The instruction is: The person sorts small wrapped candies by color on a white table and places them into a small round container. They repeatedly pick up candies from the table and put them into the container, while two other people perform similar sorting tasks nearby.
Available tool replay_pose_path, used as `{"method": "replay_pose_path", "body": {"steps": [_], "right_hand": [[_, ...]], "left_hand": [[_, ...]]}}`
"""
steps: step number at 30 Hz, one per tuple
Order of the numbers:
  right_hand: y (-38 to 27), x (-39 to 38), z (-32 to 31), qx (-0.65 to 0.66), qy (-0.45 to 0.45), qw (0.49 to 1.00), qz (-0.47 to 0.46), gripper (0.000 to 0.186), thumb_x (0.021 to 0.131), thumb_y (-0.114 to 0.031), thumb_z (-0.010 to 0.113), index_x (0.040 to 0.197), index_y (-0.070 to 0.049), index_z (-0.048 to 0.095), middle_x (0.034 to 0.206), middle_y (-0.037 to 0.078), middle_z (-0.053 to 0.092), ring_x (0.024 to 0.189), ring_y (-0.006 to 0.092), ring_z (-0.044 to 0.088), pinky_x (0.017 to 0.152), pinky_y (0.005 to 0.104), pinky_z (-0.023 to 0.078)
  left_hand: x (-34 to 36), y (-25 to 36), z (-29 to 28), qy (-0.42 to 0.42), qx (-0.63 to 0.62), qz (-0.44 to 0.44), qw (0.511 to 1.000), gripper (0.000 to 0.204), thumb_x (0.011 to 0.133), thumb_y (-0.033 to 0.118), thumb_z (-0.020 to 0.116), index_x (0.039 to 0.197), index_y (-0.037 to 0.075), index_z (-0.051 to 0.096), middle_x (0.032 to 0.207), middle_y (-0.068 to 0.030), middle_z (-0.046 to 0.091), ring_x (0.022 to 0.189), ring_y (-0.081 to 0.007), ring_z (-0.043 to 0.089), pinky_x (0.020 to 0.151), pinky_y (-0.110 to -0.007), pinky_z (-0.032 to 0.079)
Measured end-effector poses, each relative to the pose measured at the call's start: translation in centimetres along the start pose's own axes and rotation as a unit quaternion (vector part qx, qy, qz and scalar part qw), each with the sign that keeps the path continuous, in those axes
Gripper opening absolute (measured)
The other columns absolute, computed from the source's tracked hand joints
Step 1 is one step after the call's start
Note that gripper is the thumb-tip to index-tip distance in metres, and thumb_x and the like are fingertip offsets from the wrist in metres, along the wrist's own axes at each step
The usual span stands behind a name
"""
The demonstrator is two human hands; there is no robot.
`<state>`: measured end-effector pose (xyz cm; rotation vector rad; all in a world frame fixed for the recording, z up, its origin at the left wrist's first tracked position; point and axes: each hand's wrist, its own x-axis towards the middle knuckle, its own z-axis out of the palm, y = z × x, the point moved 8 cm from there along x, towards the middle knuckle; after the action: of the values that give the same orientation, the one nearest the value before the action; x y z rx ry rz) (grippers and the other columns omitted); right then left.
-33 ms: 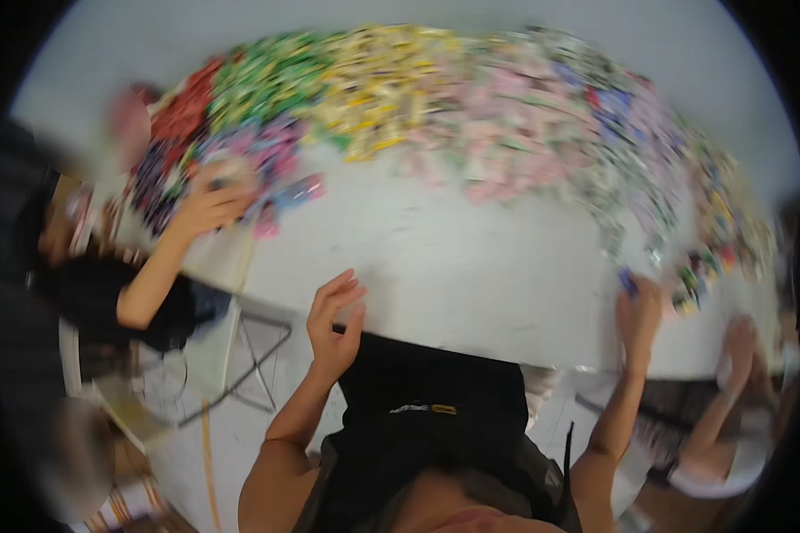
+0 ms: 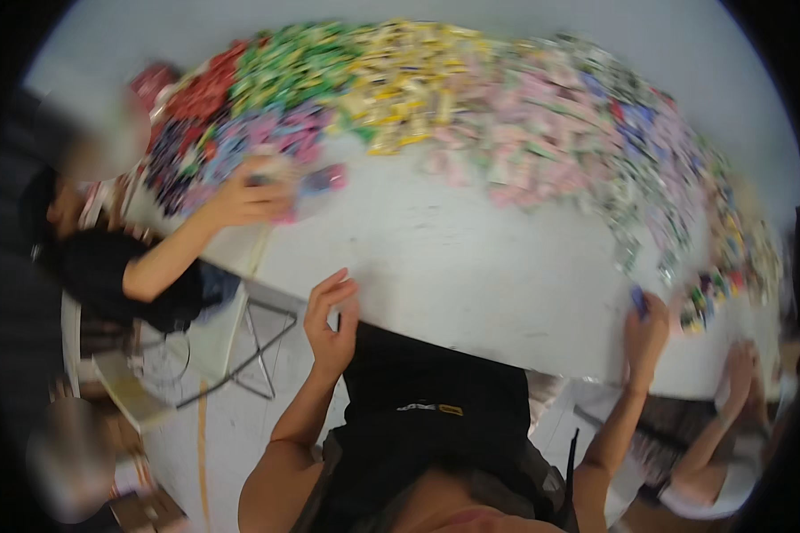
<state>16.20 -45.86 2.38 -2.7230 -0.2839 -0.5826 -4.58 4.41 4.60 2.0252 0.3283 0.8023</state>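
Near the front edge of the white table, my left hand is held with its fingers apart and nothing in it. Off to the right, the fingers of my right hand are closed on a small blue-purple packet, low over the tabletop. Just right of that hand lies a small cluster of dark, mixed-colour packets. Small wrapped packets spread along the far side in colour groups: green, yellow, pink, and silvery ones nearest my right hand.
At the left, a co-worker's hand reaches over purple and pink packets; red packets lie beyond. Another person's hands rest at the table's right edge. A folding metal leg frame stands at the lower left.
The view has shifted slightly, and the co-worker's hand on the left has moved rightward and a little farther over the packets. My two hands hold nearly the same poses.
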Motion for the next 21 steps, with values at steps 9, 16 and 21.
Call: {"method": "replay_pose_path", "body": {"steps": [9,16,21], "right_hand": [[-5.6,0.3,5.4,0.621,-0.163,0.746,0.177,0.024,0.087,0.002,0.052,0.109,0.000,0.064,0.101,0.008,0.063,0.086,0.0134,0.061,0.078,0.0240,0.051],[-18.9,-1.4,6.2,0.677,-0.289,0.658,0.158,0.021,0.091,-0.007,0.063,0.111,0.001,0.064,0.105,0.010,0.064,0.093,0.0156,0.063,0.076,0.0256,0.051],[-27.7,-2.9,5.9,0.647,-0.389,0.656,-0.001,0.019,0.085,0.000,0.071,0.104,0.000,0.073,0.090,0.002,0.058,0.086,0.0107,0.055,0.076,0.0233,0.043]], "left_hand": [[1.1,-3.1,-7.5,0.087,0.055,0.018,0.995,0.019,0.086,-0.006,0.063,0.104,0.000,0.059,0.114,-0.0160,0.065,0.095,-0.0228,0.065,0.077,-0.029,0.053],[8.3,-4.3,-5.4,-0.068,0.142,0.098,0.983,0.079,0.084,0.009,0.070,0.152,0.002,0.032,0.155,-0.0184,0.036,0.143,-0.0290,0.036,0.116,-0.041,0.028],[14.9,-9.1,-2.3,-0.478,-0.130,-0.023,0.868,0.109,0.070,0.004,0.079,0.159,0.011,0.017,0.165,-0.0078,0.021,0.151,-0.0261,0.020,0.122,-0.042,0.016]]}}
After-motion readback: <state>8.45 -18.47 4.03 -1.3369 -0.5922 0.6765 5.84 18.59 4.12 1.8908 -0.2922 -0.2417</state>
